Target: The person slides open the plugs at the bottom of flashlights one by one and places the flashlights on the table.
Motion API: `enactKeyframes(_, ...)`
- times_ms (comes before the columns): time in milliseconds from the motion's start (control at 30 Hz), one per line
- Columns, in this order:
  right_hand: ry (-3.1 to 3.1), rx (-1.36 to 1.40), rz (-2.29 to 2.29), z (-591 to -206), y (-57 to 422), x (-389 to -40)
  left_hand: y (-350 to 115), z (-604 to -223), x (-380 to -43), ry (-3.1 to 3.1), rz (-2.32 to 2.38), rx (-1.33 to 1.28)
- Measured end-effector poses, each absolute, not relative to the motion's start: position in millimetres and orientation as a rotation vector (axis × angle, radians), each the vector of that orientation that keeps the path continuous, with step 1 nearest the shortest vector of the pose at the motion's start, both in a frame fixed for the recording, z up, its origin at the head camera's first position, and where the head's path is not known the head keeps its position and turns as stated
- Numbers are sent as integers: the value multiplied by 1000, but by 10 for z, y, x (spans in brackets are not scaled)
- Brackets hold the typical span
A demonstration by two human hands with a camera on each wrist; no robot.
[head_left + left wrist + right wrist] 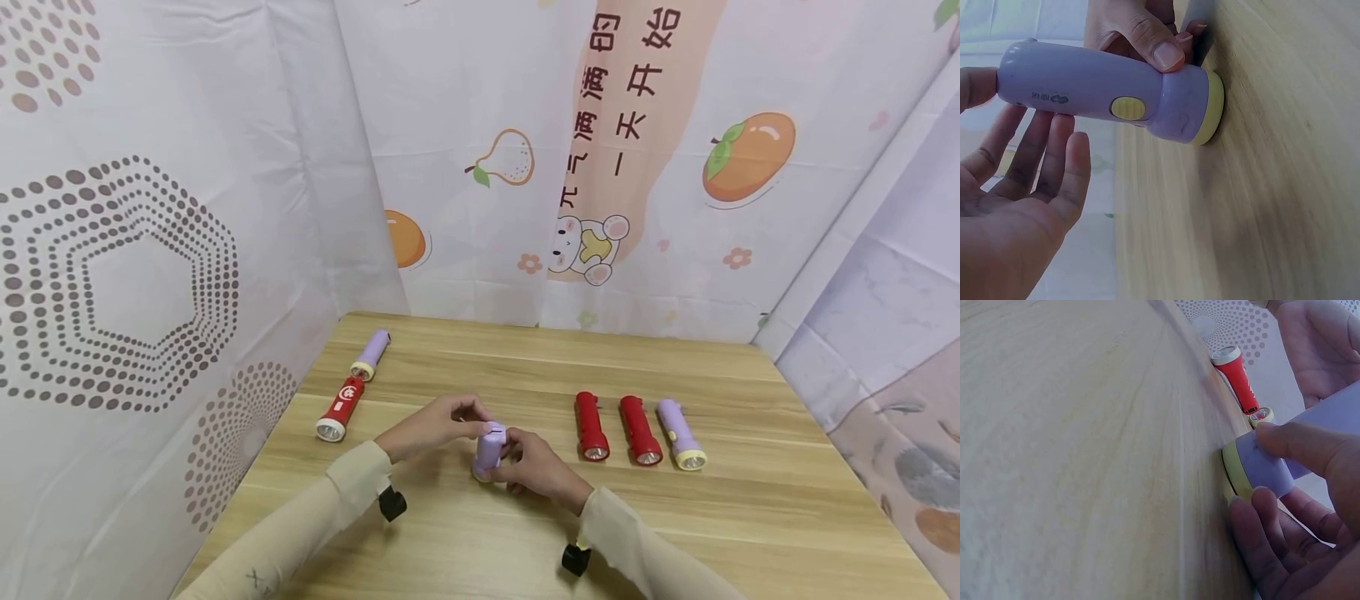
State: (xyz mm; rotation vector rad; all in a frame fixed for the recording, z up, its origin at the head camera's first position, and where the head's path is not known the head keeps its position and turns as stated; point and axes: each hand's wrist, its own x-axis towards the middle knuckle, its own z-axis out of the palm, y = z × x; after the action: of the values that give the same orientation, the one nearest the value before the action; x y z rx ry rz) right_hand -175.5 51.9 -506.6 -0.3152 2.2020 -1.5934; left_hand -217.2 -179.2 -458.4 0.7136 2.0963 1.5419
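Observation:
A purple flashlight stands upright on the wooden table, its wide cream-rimmed head down on the tabletop and its tail up. At the tail, my left hand pinches it between thumb and fingertips. Lower down, my right hand grips the head, thumb on one side and fingers around the other. The left wrist view shows the yellow switch on the flashlight's side. In the right wrist view, the purple head touches the table along its cream rim.
To the right lie two red flashlights and a purple one, side by side. At the left edge, a red flashlight with a white rim lies end to end with another purple flashlight. Printed curtains hang behind the table.

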Motion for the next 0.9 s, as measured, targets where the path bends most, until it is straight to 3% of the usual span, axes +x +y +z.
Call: enactKeyframes(900, 2209, -302, -1576, -5080, 489, -1775, -1743, -4567, -2170, 2141, 1558, 744)
